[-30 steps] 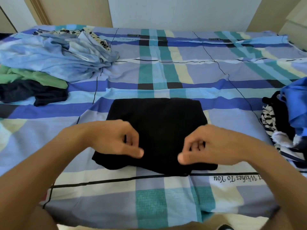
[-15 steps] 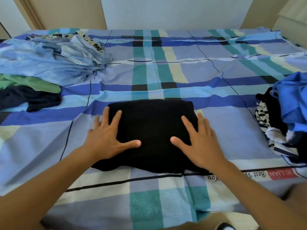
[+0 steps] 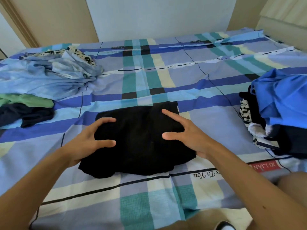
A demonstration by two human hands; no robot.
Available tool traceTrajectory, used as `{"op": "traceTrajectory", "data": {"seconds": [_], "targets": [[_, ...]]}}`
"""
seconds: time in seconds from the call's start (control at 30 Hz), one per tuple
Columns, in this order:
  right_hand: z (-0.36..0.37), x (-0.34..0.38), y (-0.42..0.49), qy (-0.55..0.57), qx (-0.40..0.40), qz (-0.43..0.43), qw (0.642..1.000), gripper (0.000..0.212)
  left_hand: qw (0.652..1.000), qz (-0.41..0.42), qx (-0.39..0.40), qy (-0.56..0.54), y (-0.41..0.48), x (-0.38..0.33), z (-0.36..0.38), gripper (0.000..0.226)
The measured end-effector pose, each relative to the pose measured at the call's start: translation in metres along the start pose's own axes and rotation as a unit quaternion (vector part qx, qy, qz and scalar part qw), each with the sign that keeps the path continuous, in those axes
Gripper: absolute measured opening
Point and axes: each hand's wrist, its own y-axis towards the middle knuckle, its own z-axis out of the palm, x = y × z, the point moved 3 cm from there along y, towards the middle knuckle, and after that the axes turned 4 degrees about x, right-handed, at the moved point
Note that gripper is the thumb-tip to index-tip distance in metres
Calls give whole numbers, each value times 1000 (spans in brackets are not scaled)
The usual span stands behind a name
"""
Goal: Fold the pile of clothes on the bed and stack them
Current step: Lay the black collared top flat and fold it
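A folded black garment [image 3: 139,140] lies on the plaid bed sheet [image 3: 149,72] right in front of me. My left hand [image 3: 84,143] grips its left edge, thumb and forefinger spread on top and the other fingers tucked beneath the cloth. At the right edge my right hand [image 3: 191,135] holds it the same way, with lower fingers hidden under the fabric. A loose pile sits at the left: a light blue garment [image 3: 46,80], a green one [image 3: 28,100] and a dark navy one [image 3: 26,115].
At the right edge of the bed lies a heap of clothes topped by a bright blue garment [image 3: 282,100], with black and black-and-white striped pieces [image 3: 245,112] under it. Walls and wooden panels stand behind the bed. My knee [image 3: 292,181] shows at lower right.
My hands went from pinching the garment's near edge, to pressing flat on top, to now clasping its left and right sides. The garment's right side has bunched slightly.
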Motion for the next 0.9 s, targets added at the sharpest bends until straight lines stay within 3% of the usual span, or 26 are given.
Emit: {"op": "traceTrajectory", "data": {"seconds": [0.27,0.47,0.6,0.7,0.8,0.9], "targets": [[-24,40,-15,20,-104,-91,990,81,981,157,-102,57,-4,-55,35,79],[-169,127,-101,-62,-232,-175,955,82,954,288,-63,-60,32,-190,107,80],[-274,148,-171,-132,-354,-138,915,80,939,334,18,-83,73,-282,189,83],[-334,124,-208,-121,-406,-87,902,78,935,331,83,-95,105,-318,256,87],[-374,60,-225,-95,-413,-4,906,76,952,264,145,-59,135,-304,316,94],[-385,-16,-232,-65,-365,98,924,74,966,193,165,48,149,-267,349,104]]}}
